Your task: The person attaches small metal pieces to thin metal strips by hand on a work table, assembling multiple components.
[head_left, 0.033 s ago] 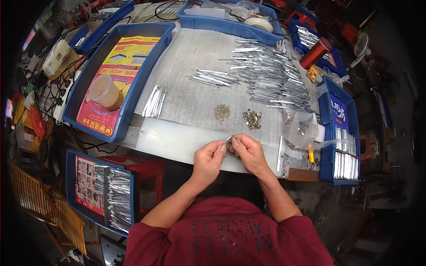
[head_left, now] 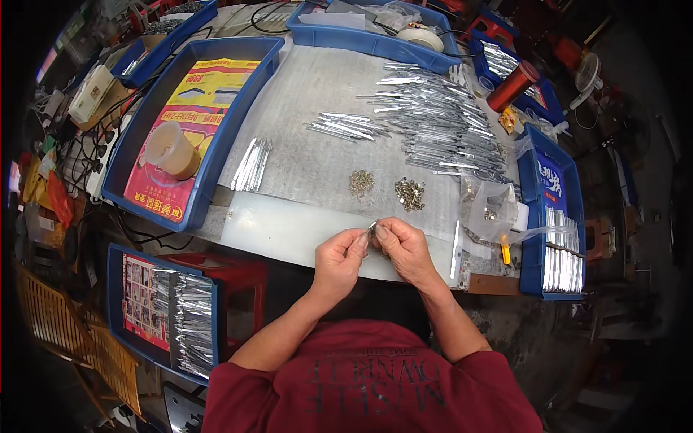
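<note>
My left hand (head_left: 338,257) and my right hand (head_left: 406,249) meet over the near edge of a pale translucent board (head_left: 289,229). Both are closed in a pinch, fingertips nearly touching. Between them shows the tip of a small silver metal piece (head_left: 372,225); the fingers hide most of it. Just beyond lie a pile of small brassy parts (head_left: 410,194) and a looser heap of tiny yellowish parts (head_left: 361,183). Farther off, slim silver metal strips form a big pile (head_left: 451,126), a smaller bunch (head_left: 349,126) and a group at the left (head_left: 252,164).
A blue tray (head_left: 206,209) at the left carries a plastic cup (head_left: 172,149). Another blue tray (head_left: 113,317), lower left, holds metal strips, as does one at the right (head_left: 530,278). Near my right hand are a plastic bag (head_left: 493,216) and a yellow-handled tool (head_left: 506,252).
</note>
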Motion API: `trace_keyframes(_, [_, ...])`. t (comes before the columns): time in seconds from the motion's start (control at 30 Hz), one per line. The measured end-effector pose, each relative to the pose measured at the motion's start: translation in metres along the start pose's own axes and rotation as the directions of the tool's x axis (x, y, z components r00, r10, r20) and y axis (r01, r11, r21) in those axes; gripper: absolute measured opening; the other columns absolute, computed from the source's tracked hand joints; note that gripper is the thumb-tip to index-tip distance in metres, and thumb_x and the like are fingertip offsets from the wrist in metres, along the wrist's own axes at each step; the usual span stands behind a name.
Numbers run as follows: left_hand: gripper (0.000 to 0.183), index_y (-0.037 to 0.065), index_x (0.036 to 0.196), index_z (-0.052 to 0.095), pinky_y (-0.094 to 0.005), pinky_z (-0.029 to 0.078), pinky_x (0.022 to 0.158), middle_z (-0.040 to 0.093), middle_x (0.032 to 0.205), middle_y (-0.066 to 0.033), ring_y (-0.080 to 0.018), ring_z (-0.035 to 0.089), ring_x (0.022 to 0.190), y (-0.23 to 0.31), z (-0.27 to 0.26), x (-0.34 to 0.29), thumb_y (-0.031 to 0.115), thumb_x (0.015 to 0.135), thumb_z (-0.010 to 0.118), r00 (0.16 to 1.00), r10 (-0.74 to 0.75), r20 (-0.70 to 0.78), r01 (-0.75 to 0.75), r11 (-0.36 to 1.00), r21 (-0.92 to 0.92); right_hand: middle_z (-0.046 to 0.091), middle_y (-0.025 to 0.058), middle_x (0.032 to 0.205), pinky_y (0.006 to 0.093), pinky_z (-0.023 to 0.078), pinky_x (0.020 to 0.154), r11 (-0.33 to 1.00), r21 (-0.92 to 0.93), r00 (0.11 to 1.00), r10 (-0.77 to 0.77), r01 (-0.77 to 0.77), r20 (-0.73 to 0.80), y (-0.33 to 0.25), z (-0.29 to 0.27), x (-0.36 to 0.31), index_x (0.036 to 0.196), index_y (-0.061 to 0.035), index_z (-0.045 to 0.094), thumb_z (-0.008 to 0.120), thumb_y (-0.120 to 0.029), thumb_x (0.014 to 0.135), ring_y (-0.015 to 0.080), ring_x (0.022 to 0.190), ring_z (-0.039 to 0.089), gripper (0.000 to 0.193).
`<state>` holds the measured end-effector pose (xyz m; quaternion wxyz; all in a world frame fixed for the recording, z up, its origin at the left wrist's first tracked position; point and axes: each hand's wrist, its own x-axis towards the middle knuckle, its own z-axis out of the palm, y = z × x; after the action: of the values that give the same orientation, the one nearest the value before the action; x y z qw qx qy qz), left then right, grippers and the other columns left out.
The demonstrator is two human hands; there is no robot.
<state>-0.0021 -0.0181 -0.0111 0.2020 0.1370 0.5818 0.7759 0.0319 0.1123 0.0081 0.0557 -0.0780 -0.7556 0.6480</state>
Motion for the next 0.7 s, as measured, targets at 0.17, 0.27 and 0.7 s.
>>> trace_keyframes(0.17, [0.016,-0.002,0.09,0.055,-0.0147,0.027,0.041,0.046,0.062,0.0028,-0.0007,0.035,0.048,-0.005,0.001,0.004,0.011,0.084,0.048,0.995,0.098,-0.029,-0.094,0.989,0.115,0.053,0.0052,0.061,0.0228,0.038,0.05,0.989,-0.133,0.996,-0.07,0.062,-0.06,-0.002,0.004,0.007,0.078,0.0023,0.055,0.051,-0.017,0.082,0.0076,0.057,0.045,0.02])
trace_keyframes(0.27, [0.016,-0.002,0.09,0.056,-0.0148,0.027,0.041,0.046,0.062,0.0027,-0.001,0.035,0.048,-0.008,0.0,0.004,0.01,0.084,0.048,0.99,0.138,-0.037,-0.13,0.978,0.161,0.052,0.0048,0.059,0.023,0.038,0.049,0.995,-0.094,0.997,-0.026,0.019,-0.072,-0.001,0.006,0.007,0.076,0.0022,0.055,0.052,-0.017,0.082,0.0071,0.056,0.044,0.02])
trace_keyframes(0.7, [0.017,-0.003,0.091,0.054,-0.0148,0.025,0.039,0.046,0.062,0.0019,-0.0006,0.033,0.046,0.001,0.0,0.005,0.011,0.085,0.047,1.0,-0.01,0.011,0.01,1.0,-0.02,0.049,-0.001,0.062,0.0177,0.033,0.048,0.987,0.123,0.994,0.104,-0.1,-0.024,-0.004,-0.002,0.001,0.083,0.0004,0.055,0.047,-0.019,0.085,0.0041,0.054,0.04,0.021])
